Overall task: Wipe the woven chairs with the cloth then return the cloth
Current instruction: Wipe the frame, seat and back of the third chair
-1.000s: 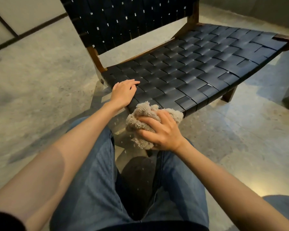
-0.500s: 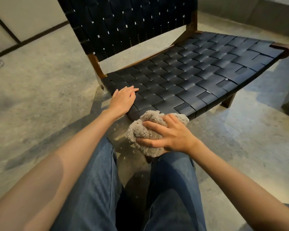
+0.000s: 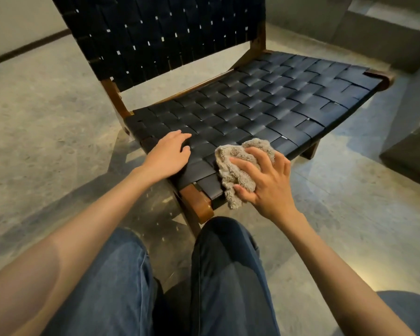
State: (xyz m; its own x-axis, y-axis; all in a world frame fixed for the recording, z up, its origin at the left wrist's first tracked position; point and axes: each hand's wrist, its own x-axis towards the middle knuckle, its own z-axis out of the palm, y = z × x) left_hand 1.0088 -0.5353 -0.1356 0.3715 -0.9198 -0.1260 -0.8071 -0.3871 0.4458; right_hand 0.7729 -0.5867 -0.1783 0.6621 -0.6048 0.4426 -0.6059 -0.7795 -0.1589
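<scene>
A low chair with a dark woven strap seat [image 3: 264,105] and woven backrest [image 3: 160,35] on a brown wooden frame fills the upper middle of the head view. My right hand [image 3: 264,183] grips a bunched beige fluffy cloth [image 3: 238,166] and presses it on the seat's near front edge, close to the wooden corner [image 3: 199,207]. My left hand [image 3: 170,154] lies flat on the seat's near left side, fingers slightly spread, holding nothing.
Grey concrete floor [image 3: 46,132] surrounds the chair. My legs in blue jeans [image 3: 223,275] stand just in front of the chair's corner. A dark low block [image 3: 410,154] and grey steps [image 3: 386,37] sit at the right.
My right hand has carried the cloth up from below the seat's front edge onto the woven seat. The left hand has stayed on the seat.
</scene>
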